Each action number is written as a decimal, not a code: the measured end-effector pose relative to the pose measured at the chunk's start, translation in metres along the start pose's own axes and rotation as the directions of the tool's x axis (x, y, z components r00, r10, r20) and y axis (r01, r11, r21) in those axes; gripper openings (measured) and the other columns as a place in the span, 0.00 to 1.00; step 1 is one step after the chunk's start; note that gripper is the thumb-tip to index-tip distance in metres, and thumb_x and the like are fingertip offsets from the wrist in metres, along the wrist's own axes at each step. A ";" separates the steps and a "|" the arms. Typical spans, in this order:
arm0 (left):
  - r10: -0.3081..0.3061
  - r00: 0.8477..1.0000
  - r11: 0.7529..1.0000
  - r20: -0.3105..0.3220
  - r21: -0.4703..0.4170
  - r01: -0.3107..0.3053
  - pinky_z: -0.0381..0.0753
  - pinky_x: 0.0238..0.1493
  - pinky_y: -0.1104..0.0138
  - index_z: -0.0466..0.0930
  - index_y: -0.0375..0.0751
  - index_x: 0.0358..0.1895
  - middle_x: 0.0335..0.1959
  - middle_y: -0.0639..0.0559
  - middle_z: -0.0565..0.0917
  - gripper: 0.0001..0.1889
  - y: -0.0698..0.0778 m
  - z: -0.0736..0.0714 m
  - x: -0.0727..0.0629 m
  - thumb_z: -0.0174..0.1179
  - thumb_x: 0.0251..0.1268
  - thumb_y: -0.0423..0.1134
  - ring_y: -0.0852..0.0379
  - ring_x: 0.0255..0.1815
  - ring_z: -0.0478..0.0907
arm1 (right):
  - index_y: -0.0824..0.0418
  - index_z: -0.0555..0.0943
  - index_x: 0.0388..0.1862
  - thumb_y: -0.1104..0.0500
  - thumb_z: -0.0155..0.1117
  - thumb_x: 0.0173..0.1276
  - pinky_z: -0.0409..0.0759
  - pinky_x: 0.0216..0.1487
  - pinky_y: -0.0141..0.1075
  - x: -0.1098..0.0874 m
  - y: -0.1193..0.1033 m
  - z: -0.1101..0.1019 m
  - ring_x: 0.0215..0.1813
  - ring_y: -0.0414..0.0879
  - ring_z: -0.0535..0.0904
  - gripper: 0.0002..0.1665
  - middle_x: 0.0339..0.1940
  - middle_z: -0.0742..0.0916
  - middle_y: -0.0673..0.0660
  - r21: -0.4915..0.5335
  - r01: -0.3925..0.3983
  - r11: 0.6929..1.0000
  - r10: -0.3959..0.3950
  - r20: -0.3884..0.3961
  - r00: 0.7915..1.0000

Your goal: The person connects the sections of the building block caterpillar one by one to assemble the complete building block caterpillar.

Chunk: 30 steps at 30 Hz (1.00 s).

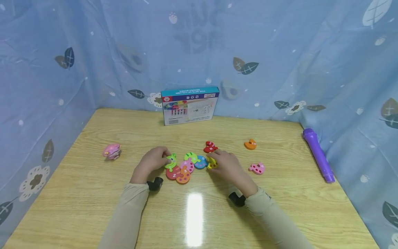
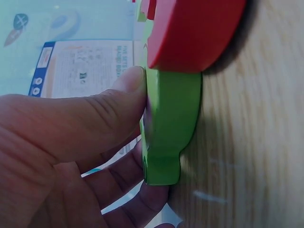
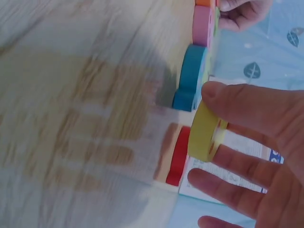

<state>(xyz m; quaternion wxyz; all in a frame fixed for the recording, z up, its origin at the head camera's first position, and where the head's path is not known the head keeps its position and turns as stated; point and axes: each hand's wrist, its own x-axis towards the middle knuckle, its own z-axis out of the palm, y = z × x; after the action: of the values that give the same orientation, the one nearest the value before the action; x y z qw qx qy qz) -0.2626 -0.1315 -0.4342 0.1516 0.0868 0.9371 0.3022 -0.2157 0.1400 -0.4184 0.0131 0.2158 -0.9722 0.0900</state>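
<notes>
A chain of flat, numbered puzzle pieces lies at mid-table. My left hand [image 1: 151,162] holds the green caterpillar-head piece [image 1: 170,162] at its left end, thumb on its face and fingers around the edge. Reddish-brown 2 [image 1: 173,173], orange 3 [image 1: 183,177], pink [image 1: 187,166], light green [image 1: 190,157] and blue 6 [image 1: 200,162] pieces follow. Between thumb and fingers, my right hand [image 1: 228,167] pinches a yellow puzzle piece [image 3: 204,130], just right of the blue one. The right wrist view shows a gap between yellow and blue. Fingers partly cover the yellow piece in the head view.
Loose pieces lie to the right: red [image 1: 210,147], orange 10 [image 1: 250,144] and pink spotted [image 1: 257,168]. A box [image 1: 190,106] stands at the back. A pink toy [image 1: 112,151] sits left, and a purple microphone [image 1: 318,155] lies along the right edge.
</notes>
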 end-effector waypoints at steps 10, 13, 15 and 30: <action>0.007 1.000 1.000 -0.002 0.006 -0.007 0.70 0.38 0.61 0.78 0.41 0.40 0.32 0.50 0.76 0.09 0.003 0.000 0.002 0.63 0.57 0.38 0.53 0.34 0.70 | 0.55 0.79 0.53 0.46 0.74 0.48 0.73 0.46 0.48 0.001 -0.006 0.006 0.45 0.49 0.76 0.32 0.44 0.81 0.54 -0.011 -0.060 0.998 0.060 -0.006 0.998; 0.007 1.000 1.000 -0.005 0.006 -0.007 0.70 0.38 0.61 0.78 0.41 0.40 0.32 0.50 0.76 0.09 0.002 0.000 0.002 0.62 0.58 0.38 0.53 0.34 0.70 | 0.55 0.80 0.52 0.45 0.73 0.48 0.74 0.42 0.46 0.002 -0.007 0.008 0.42 0.48 0.76 0.32 0.41 0.81 0.54 -0.023 -0.077 0.997 0.077 0.000 0.997; 0.003 1.000 1.000 -0.004 0.004 -0.003 0.70 0.38 0.61 0.78 0.41 0.41 0.32 0.50 0.76 0.09 0.002 0.001 0.003 0.62 0.58 0.38 0.53 0.34 0.70 | 0.55 0.80 0.52 0.44 0.73 0.48 0.74 0.39 0.44 0.003 -0.007 0.010 0.38 0.47 0.75 0.32 0.39 0.80 0.53 -0.036 -0.081 0.996 0.082 0.008 0.997; -0.010 1.000 1.000 -0.006 0.011 0.010 0.70 0.40 0.61 0.78 0.41 0.42 0.33 0.50 0.77 0.10 -0.002 0.003 0.003 0.62 0.58 0.38 0.53 0.35 0.71 | 0.56 0.78 0.54 0.44 0.72 0.50 0.77 0.35 0.43 0.005 0.002 0.000 0.43 0.51 0.79 0.33 0.47 0.82 0.57 -0.015 -0.103 0.995 0.103 -0.007 0.995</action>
<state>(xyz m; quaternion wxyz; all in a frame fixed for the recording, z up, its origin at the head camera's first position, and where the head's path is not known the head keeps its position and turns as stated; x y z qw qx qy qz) -0.2650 -0.1308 -0.4383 0.1497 0.0821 0.9396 0.2965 -0.2213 0.1396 -0.4188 0.0131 0.1652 -0.9826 0.0838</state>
